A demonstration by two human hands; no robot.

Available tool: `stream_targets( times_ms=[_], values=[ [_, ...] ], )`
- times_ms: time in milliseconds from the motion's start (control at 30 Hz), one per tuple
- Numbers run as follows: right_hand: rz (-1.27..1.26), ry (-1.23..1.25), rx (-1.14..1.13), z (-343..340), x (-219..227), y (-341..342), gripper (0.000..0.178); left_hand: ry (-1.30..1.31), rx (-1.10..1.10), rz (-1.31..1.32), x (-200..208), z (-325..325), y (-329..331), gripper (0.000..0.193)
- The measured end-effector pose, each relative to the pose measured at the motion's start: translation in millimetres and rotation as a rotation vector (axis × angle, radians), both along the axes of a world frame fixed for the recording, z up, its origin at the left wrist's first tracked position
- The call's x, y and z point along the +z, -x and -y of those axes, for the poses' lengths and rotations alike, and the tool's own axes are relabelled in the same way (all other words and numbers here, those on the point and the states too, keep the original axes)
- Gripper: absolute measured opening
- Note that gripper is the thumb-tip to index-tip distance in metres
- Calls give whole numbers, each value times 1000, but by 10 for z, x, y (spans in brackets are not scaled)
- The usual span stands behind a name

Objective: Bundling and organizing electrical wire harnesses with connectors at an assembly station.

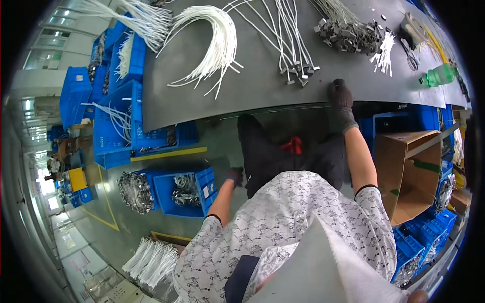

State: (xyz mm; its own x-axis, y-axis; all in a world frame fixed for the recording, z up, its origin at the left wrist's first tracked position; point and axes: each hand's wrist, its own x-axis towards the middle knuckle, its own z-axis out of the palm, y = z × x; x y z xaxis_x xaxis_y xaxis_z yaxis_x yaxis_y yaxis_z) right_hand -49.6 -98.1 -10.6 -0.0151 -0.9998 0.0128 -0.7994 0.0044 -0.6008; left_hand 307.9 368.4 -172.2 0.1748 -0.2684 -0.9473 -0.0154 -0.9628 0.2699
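My right hand [342,96], in a dark knit glove, rests on the front edge of the grey table [192,106]. Its fingers look curled, and whatever they may hold is hidden. Low beside my left thigh hangs my left hand [235,176], also gloved; its fingers are too dark to read. Nearest the right hand lies a small group of white cables with grey connectors [301,72]. Farther left, a thick bundle of white cables [214,38] curves across the tabletop. Toward the far right is a heap of cables with grey metal-looking ends [348,36].
Short white pieces [385,53], scissors [409,54] and a green bottle [438,76] lie at the table's right. Blue crates [112,141] stand left, and another blue crate [205,189] sits on the floor. An open cardboard box [391,174] stands right. Something red [294,145] shows below the table.
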Motion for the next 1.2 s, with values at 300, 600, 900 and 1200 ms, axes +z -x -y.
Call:
stream_targets(
  times_ms=[300,600,900,1200],
  values=[
    [189,227,252,-624,-294,623,26,942,243,773,1737,1489,-227,25],
    [260,125,160,-958,57,956,24,623,-288,1346,1783,2727,-824,48],
    [201,209,-47,-1429,-24,1719,21,460,-884,1281,1763,3393,-1052,21],
    [195,164,-12,-772,123,1311,20,819,-375,910,1556,3189,-1000,39]
  ],
)
